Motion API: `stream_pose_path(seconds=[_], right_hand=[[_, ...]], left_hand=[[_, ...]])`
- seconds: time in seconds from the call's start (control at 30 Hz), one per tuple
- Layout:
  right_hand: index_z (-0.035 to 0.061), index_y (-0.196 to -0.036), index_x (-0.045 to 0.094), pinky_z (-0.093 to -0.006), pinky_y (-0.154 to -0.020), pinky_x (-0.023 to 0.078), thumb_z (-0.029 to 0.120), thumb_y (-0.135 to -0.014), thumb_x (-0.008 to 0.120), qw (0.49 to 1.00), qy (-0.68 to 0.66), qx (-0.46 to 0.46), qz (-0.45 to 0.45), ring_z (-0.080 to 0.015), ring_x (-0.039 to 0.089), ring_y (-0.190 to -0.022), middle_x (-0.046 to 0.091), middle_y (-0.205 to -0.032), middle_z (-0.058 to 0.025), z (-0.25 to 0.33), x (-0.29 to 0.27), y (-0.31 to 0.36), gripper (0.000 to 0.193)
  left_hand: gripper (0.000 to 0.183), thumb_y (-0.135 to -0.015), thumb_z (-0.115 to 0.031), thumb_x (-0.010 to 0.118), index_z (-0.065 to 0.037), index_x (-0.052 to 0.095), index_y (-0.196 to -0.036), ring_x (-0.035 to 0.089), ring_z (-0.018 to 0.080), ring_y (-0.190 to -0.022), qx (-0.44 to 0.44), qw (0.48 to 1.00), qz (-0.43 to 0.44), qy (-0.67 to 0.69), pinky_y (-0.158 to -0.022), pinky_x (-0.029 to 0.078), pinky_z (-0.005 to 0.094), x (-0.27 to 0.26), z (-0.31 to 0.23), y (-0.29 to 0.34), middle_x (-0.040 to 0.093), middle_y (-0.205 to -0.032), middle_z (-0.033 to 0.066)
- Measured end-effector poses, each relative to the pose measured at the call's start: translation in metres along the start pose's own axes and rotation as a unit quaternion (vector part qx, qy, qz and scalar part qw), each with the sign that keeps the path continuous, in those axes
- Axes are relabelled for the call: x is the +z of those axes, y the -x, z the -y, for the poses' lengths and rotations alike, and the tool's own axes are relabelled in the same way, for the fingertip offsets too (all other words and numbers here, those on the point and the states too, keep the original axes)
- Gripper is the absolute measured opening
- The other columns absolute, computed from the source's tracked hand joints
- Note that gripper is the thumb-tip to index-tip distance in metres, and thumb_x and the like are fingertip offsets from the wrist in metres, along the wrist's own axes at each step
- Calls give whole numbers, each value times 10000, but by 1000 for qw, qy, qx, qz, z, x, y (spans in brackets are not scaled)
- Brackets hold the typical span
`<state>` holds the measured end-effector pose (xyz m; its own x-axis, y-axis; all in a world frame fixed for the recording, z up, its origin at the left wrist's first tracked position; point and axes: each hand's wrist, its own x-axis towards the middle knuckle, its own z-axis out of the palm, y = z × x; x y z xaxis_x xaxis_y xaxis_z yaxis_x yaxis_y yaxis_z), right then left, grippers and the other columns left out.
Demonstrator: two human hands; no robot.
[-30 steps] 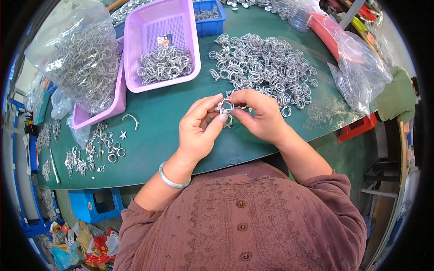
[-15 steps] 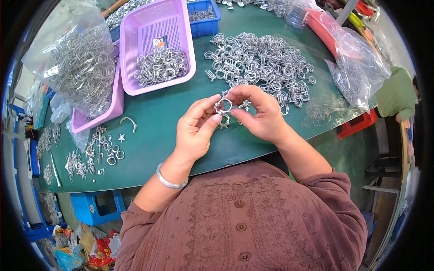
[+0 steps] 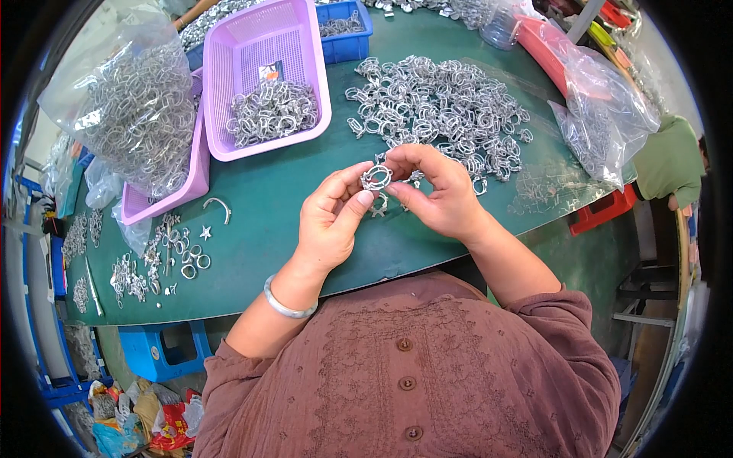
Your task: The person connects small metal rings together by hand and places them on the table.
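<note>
Both my hands meet over the front part of the green table (image 3: 252,267). Between their fingertips is a silver metal ring piece (image 3: 376,178) with a double-looking rim. My left hand (image 3: 330,214) pinches it from the left with thumb and fingers. From the right, my right hand (image 3: 439,191) grips the same piece with thumb and forefinger. Just beyond the hands spreads a large heap of similar silver ring pieces (image 3: 443,107). A few loose pieces lie under my fingers, partly hidden.
A lilac basket (image 3: 217,114) with silver pieces stands back left, beside a full clear bag (image 3: 137,114) in another lilac basket. A blue bin (image 3: 351,49) is behind. Loose rings and a star (image 3: 205,232) lie left. At right are a plastic bag (image 3: 603,130) and red stool (image 3: 607,210).
The ring piece has turned between my fingertips and now shows a doubled rim. My hands have barely shifted. At the far right, the green-clothed person has moved slightly.
</note>
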<state>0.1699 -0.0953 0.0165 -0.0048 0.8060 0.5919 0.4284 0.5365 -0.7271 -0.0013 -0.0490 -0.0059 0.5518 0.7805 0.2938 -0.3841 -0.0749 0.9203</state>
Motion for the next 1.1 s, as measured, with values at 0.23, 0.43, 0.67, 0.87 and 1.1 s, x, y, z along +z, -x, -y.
stream_pose_path(seconds=[0.23,0.43,0.67,0.87,1.1], right_hand=[[15,-1073,539,-269,-690,511,-13,-735,662,1000,3,3,1,-168,634,-769,626,-883,-90,1,-1,0,361],[7,-1009,572,-273,-680,506,-5,-743,658,1000,18,0,1,-170,630,-759,625,-876,-89,4,-3,-2,280],[17,-918,599,-251,-596,467,66,-743,680,999,7,25,22,-151,605,-708,611,-823,-66,7,-2,-4,199],[10,-902,598,-241,-586,464,53,-743,668,997,-37,67,8,-117,586,-679,602,-793,-48,8,2,-3,179],[-4,-905,594,-231,-591,464,39,-764,641,993,-71,95,0,-98,574,-673,601,-796,-41,8,4,-2,155]], left_hand=[[324,-894,-74,534,21,501,-1203,549,103,-828,-27,1000,-4,4,-762,456,238,1,-3,0,601,-978,53],[308,-898,-69,526,14,509,-1194,553,103,-832,-40,999,-2,9,-760,462,240,-1,-2,1,603,-992,52],[304,-872,-11,545,16,519,-1173,530,77,-820,-3,1000,-12,-8,-744,452,209,3,-2,0,584,-955,24],[310,-848,35,554,20,531,-1156,501,63,-829,28,998,-7,-62,-742,429,193,2,-1,1,540,-943,8],[306,-838,48,556,19,543,-1141,492,58,-827,36,996,-14,-82,-740,423,193,3,-2,1,530,-944,0]])
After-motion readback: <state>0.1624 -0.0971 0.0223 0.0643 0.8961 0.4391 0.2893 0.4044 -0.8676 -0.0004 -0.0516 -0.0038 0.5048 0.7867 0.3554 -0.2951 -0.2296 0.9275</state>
